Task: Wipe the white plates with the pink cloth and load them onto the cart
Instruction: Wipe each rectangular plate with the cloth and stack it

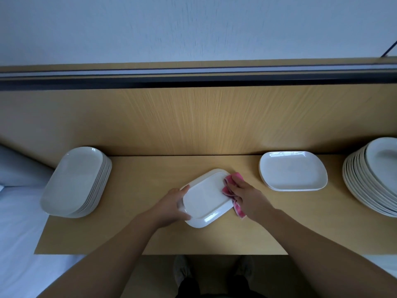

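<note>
Right hand (pixel 247 195) presses pink cloth (pixel 231 191) on held plate (pixel 206 197).

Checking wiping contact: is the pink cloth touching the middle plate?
Touching. The head view shows the cloth, gripped by the right hand, bunched over the right rim of the plate with no gap.

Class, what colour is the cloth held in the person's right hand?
Pink: the cloth in the right hand is pink, seen best in the head view.
</note>
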Tool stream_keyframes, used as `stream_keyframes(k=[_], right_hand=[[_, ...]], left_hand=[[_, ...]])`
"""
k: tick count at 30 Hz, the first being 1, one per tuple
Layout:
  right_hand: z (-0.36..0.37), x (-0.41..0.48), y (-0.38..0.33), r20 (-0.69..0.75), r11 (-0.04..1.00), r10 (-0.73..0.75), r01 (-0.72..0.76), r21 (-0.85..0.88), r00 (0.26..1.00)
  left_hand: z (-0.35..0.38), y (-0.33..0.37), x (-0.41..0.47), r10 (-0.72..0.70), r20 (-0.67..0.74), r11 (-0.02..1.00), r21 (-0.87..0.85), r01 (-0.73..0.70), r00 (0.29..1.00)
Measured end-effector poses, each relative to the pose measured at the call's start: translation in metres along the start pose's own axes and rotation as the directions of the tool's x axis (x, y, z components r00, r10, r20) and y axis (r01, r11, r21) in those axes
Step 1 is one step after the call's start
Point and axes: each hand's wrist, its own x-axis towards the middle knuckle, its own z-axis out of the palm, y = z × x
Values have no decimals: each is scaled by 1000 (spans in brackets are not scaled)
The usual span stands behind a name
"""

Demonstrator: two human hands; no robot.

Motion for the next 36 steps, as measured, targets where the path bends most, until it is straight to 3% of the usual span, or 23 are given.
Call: stream_keyframes(k=[2, 6, 10, 13, 17, 21, 24, 30, 36], right_hand=[[-6, 0, -9, 6, 981, 87, -87, 176, 996], [-3, 4, -19, -54, 997, 40, -37, 63, 998], [20, -6, -18, -90, 976, 198, -189, 104, 976], [34, -17, -32, -107, 973, 216, -206, 100, 971], [60, -33, -47, -83, 988, 143, -137, 69, 986], [61, -38, -51, -9, 980, -29, 27, -197, 1000], [48, -33, -53, -59, 937, -4, -16, -350, 998], [58, -45, -66, 85, 960, 9, 15, -278, 996], [26, -29, -58, 18, 934, -130, 128, -332, 991]], left_hand=[[2, 1, 0, -19, -54, 1000, -13, 18, 998], [10, 10, -1, -61, -117, 997, -47, 56, 991], [18, 14, -4, -28, -138, 1000, -10, 27, 990], [22, 15, -3, -31, -171, 1000, -6, 31, 985], [25, 23, -4, -28, -222, 1000, 0, 29, 975], [26, 25, -7, -54, -225, 997, -62, 41, 973], [25, 25, -7, -59, -233, 996, -83, 40, 971], [25, 29, -7, -53, -228, 995, -94, 32, 972], [21, 26, -7, -31, -215, 996, -85, 13, 976]])
